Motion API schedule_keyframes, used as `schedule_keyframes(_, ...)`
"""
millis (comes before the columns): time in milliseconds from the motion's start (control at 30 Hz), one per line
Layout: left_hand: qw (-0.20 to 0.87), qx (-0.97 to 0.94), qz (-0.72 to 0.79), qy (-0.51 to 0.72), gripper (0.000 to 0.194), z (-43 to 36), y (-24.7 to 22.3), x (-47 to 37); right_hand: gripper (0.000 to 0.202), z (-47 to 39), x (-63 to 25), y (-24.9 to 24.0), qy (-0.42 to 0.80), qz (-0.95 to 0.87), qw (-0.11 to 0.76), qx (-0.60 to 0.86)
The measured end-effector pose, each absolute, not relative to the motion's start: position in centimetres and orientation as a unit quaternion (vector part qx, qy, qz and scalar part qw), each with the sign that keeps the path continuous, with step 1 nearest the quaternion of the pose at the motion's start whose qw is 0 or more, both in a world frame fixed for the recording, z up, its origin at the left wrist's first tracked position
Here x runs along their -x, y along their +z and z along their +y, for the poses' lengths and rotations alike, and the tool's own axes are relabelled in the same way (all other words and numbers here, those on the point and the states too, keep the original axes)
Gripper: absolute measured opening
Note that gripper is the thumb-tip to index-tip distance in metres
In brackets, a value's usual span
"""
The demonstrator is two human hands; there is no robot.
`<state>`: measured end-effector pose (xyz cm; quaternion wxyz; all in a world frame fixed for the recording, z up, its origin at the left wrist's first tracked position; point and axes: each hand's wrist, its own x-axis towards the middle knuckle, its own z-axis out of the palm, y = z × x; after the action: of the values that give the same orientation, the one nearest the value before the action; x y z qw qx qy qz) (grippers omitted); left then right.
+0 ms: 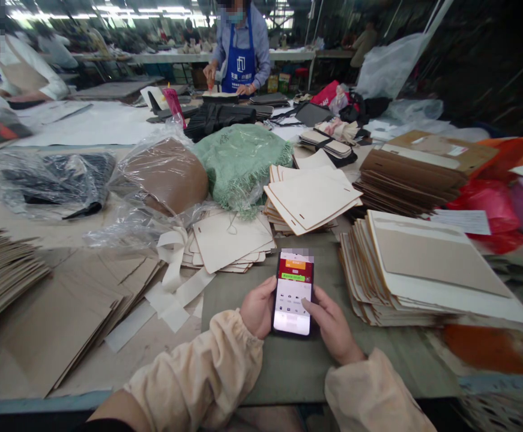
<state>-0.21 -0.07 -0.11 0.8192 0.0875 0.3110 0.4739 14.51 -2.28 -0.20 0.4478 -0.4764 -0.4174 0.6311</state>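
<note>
I see the smartphone [294,294] in the lower middle of the frame, upright in view with its screen lit, above a gray-green mat [288,372] on the table [162,354]. My left hand [260,309] grips its left edge, fingers curled around the side; my right hand [335,327] closes on the right edge, thumb over the lower screen. Both wrists wear beige sleeves.

Just beyond the phone, I make out cream panels [232,241] in a loose pile, with more cream panels stacked behind. Right of my right hand is a thick stack of white-faced boards [445,270], a gray sheet on top. Left of center lie off-white strips [171,300], and brown sheets [63,318] fill the lower left. A green bundle [243,159] sits at upper center, and beyond it stands a person in a blue apron [242,60].
</note>
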Motion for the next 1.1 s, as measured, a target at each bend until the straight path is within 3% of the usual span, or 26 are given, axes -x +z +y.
schedule_keyframes(867, 0.802, -0.123, 0.314, 0.493, 0.024, -0.3, 0.1, 0.0, 0.052, -2.6, -14.4, -1.0, 0.63, -0.444, 0.428, 0.472)
schedule_keyframes(1100, 0.807, -0.11, 0.311, 0.49, 0.025, -0.3, 0.1, 0.0, 0.076, -2.9, -14.3, -1.6, 0.63, -0.42, 0.461, 0.463)
